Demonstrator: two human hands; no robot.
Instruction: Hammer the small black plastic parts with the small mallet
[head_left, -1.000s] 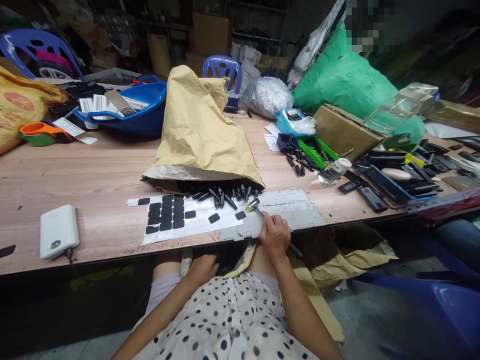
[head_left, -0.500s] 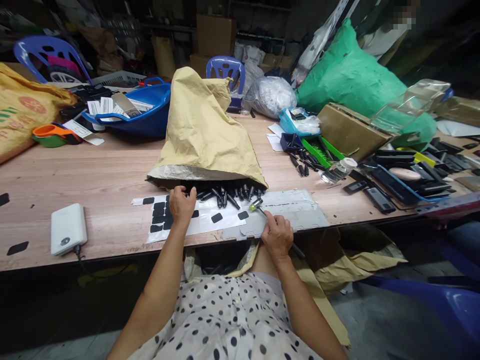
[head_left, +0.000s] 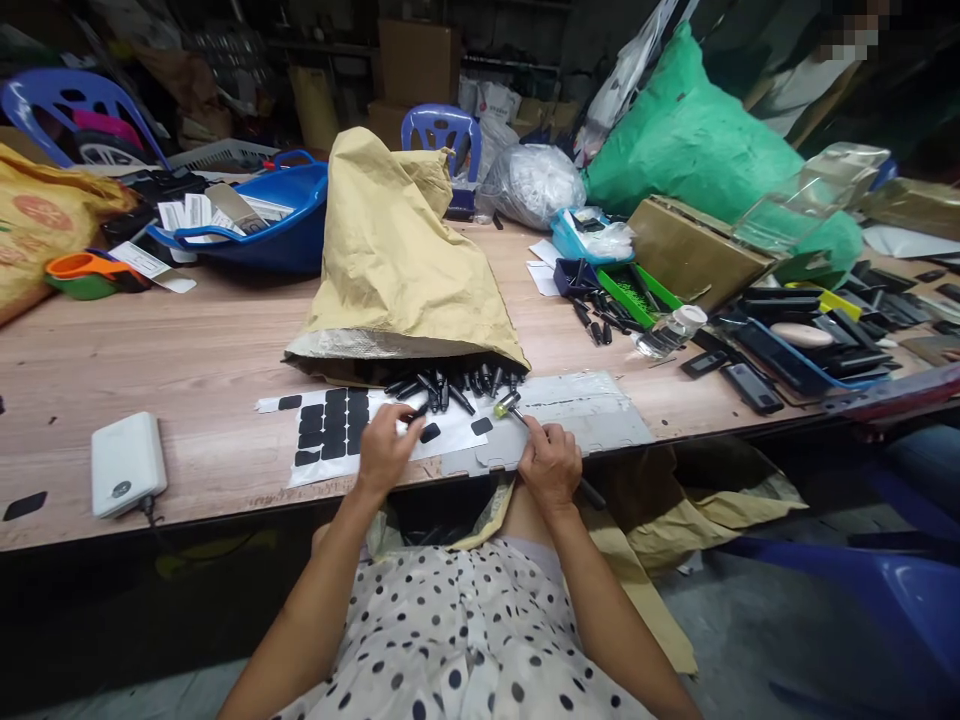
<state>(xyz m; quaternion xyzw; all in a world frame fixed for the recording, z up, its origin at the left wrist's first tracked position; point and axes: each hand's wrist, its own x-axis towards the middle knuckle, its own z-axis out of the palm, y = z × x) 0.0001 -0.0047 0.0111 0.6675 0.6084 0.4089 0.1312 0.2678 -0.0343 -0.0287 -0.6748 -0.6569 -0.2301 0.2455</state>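
My left hand [head_left: 386, 450] rests on the white backing sheet [head_left: 375, 440] with black adhesive pads, fingers pinched on a small black piece [head_left: 417, 411] near the table's front edge. My right hand [head_left: 551, 462] is closed round a small hammer [head_left: 508, 405] whose yellow-green and metal head lies on a grey plate [head_left: 577, 420]. Just behind both hands, several small black parts [head_left: 450, 385] spill from the mouth of a tan paper sack [head_left: 401, 270] lying on the wooden table [head_left: 187, 370].
A white power bank [head_left: 126, 463] lies at the front left. A blue basin [head_left: 262, 220] with papers stands behind the sack. Green bags, a cardboard box [head_left: 694, 255], trays of black parts and a clear bottle [head_left: 667, 335] crowd the right. A blue chair [head_left: 885, 600] stands at my right.
My left hand rose from my lap to the pile of black parts at the sack's mouth, then drew back toward the front edge with a black piece. The right hand stayed put.
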